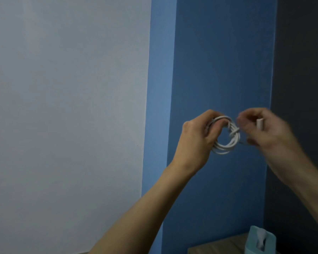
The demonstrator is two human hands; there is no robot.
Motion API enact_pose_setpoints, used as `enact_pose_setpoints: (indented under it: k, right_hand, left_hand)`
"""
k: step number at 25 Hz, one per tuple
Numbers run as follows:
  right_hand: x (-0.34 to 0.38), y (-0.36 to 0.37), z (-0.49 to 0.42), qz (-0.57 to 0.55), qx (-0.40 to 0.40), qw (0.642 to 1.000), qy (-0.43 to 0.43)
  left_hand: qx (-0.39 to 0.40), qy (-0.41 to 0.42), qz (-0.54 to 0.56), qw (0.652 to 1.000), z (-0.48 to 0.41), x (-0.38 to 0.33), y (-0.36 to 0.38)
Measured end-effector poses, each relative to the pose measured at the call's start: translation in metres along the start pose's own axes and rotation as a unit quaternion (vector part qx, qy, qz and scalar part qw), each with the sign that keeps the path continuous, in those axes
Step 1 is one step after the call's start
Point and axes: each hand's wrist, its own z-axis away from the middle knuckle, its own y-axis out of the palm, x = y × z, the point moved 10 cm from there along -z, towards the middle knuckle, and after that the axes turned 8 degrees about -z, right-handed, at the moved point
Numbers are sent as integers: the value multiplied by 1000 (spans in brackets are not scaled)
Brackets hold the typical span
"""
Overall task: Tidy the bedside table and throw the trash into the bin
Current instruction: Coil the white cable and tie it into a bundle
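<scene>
A coiled cable [223,150] is gripped by the left hand [196,136]; its end is pinched in the blurred right hand [268,131]. A box [261,241] is stood by the table's [209,248] back edge.

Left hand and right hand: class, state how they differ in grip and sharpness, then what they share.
The left hand grips the coiled white cable by its loops; the right hand holds the white plug end. The left hand shows sharp; the right hand is blurred. Both are raised before the blue wall, working one cable.
</scene>
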Motion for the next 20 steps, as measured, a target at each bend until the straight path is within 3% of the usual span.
enact_pose_setpoints:
  k: [3, 5, 11, 15, 20]
  right_hand:
    - [-4, 27, 4, 86, 133, 987, 19]
    - [-1, 31, 7, 110, 157, 981, 20]
    - [10, 15, 11, 221, 61, 973, -31]
    - [7, 12, 16, 223, 12, 974, -23]
    - [10, 17, 18, 217, -3, 976, -29]
  left_hand:
    - [25, 18, -9, 999, 3, -7, 4]
    - [38, -6, 9, 999, 6, -5, 4]
    - [86, -63, -52, 993, -2, 2, -12]
    - [200, -143, 141, 959, 11, 5, 7]
    - [174, -186, 194, 947, 20, 13, 16]
